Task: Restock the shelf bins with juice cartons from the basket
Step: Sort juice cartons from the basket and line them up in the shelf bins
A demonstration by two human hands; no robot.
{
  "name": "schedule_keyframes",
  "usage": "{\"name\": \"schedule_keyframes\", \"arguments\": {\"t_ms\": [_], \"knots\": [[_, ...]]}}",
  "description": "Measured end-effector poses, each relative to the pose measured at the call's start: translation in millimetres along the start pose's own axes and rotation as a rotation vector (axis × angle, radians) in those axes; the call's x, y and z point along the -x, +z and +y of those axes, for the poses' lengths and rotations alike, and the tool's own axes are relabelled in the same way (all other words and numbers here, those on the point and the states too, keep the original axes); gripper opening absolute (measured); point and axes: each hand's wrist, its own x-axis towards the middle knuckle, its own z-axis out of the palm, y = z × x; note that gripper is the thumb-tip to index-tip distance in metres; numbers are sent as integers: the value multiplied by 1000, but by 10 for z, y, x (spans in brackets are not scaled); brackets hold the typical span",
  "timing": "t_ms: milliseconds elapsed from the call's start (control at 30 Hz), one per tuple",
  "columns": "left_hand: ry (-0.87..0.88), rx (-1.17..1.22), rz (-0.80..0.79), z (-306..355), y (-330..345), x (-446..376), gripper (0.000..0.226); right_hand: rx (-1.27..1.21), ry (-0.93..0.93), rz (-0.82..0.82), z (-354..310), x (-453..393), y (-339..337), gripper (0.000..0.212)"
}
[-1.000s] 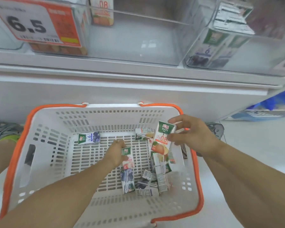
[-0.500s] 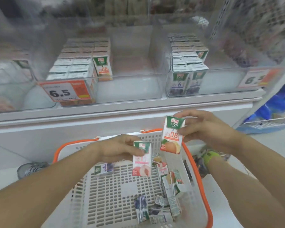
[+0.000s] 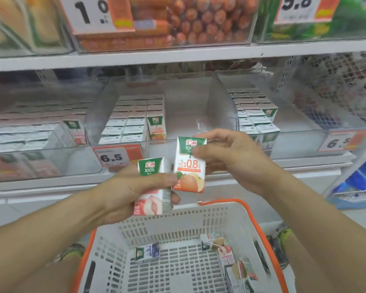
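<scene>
While both hands grip cartons, right hand's (image 3: pixel 230 159) orange carton (image 3: pixel 189 166) reads "0.8" (green top).

The middle shelf bin (image 3: pixel 190 111) stands open on top, its right half bare at 12 o'clock of the raised hands. Stacked orange-juice cartons (image 3: pixel 133 121) fill its left half at 11 o'clock. Its clear front wall (image 3: pixel 123 144) and the upper shelf (image 3: pixel 178 57) bound the opening.

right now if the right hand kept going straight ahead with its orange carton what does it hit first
Likely the clear front wall of the middle shelf bin, right behind the orange carton that the right hand pinches. Lifted over that wall, it looks free to the bin's bare right side. Depth is unclear.
</scene>
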Motion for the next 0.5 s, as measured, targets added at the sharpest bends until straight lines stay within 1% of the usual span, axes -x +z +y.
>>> {"name": "schedule_keyframes", "arguments": {"t_ms": [67,133,200,233,300,367,500], "knots": [[65,15,128,51,-133,33,55,25,-84,51,-85,-162,167,23],[142,107,259,93,-257,8,33,76,-238,132,-175,-355,285,25],[163,223,346,115,-363,-34,26,224,-377,176,-226,-599,344,30],[160,257,355,118,-405,-51,24,328,-404,182,-232,-731,362,33],[158,284,336,97,-482,-70,27,557,-377,176,-188,-1007,390,38],[170,245,311,60,-545,-78,32,755,-327,144,-104,-1249,437,38],[206,165,294,19,-628,-90,45,914,-281,94,42,-1604,579,37]]}}
